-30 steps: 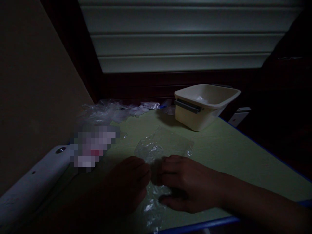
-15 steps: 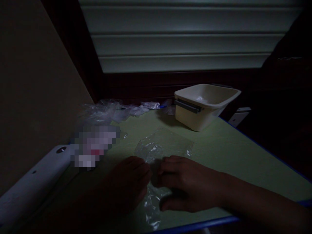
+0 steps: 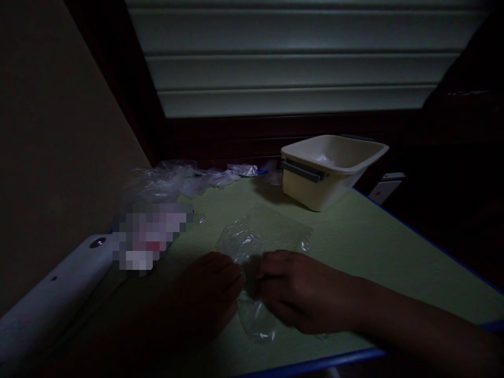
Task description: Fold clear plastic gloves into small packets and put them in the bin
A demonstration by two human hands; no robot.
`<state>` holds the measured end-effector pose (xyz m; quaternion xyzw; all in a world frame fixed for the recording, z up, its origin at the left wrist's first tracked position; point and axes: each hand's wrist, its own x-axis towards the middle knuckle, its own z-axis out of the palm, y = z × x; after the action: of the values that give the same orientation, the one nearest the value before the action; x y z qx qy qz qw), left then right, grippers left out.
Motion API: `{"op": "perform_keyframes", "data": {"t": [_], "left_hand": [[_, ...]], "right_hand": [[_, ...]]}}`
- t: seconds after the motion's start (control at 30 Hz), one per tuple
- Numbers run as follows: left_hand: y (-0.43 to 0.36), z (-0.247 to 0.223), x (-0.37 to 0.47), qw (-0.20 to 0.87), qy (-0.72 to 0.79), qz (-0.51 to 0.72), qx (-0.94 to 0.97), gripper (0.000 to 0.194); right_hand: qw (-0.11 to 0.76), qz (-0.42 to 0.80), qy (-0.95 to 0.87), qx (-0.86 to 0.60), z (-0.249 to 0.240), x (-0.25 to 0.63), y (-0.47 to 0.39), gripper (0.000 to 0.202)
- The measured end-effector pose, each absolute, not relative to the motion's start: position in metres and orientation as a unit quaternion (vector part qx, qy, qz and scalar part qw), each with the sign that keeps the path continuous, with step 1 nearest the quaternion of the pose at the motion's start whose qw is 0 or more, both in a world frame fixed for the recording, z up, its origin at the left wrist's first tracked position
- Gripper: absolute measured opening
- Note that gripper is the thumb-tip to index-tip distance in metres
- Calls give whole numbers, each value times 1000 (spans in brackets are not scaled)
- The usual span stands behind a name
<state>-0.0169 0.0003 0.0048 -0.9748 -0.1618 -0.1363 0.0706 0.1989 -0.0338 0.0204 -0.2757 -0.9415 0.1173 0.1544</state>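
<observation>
A clear plastic bag [image 3: 271, 226] lies on the pale green table [image 3: 394, 262], its near end wrinkled and shiny. My left hand [image 3: 214, 289] is closed at the bag's left side, fingers curled and the tips hidden. On the other side my right hand [image 3: 299, 289] has its fingers bent and closed over the bag's right part, knuckles up. A narrow gap separates the two hands, and the film runs through it. The dim light hides just how the fingertips grip the film.
A cream bin [image 3: 311, 189] with dark grey handles stands at the back right, some clear plastic inside. Crumpled clear bags [image 3: 173, 178] pile along the back left. A white power strip [image 3: 63, 289] lies at the left, beside a blurred-out object [image 3: 151, 236].
My right hand's thumb has drawn in toward its fingers, closing that hand. The near end of the bag has shifted right and spread out. My left hand stays in place.
</observation>
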Motion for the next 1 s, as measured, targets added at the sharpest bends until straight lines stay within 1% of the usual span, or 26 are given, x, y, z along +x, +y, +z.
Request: {"op": "perform_keyframes", "data": {"t": [0.1, 0.27, 0.43, 0.7, 0.87, 1.0], "left_hand": [[1, 3, -17, 77, -156, -132, -976, 20], [2, 3, -17, 75, -174, -104, -976, 15], [-1, 7, -16, 72, -171, -111, -976, 16], [-1, 7, -16, 74, -163, -113, -977, 16], [-1, 6, -16, 66, -168, -117, -977, 16], [0, 4, -18, 65, -164, -129, -976, 17]], "right_hand": [[164, 111, -940, -279, 20, 198, -34, 15], [170, 111, -935, -292, 23, 197, -35, 15], [185, 115, -925, -311, 22, 198, -34, 18], [222, 102, -900, -361, 20, 199, -32, 15], [213, 117, -880, -408, 22, 199, -31, 13], [186, 115, -882, -418, 20, 199, -29, 7]]}}
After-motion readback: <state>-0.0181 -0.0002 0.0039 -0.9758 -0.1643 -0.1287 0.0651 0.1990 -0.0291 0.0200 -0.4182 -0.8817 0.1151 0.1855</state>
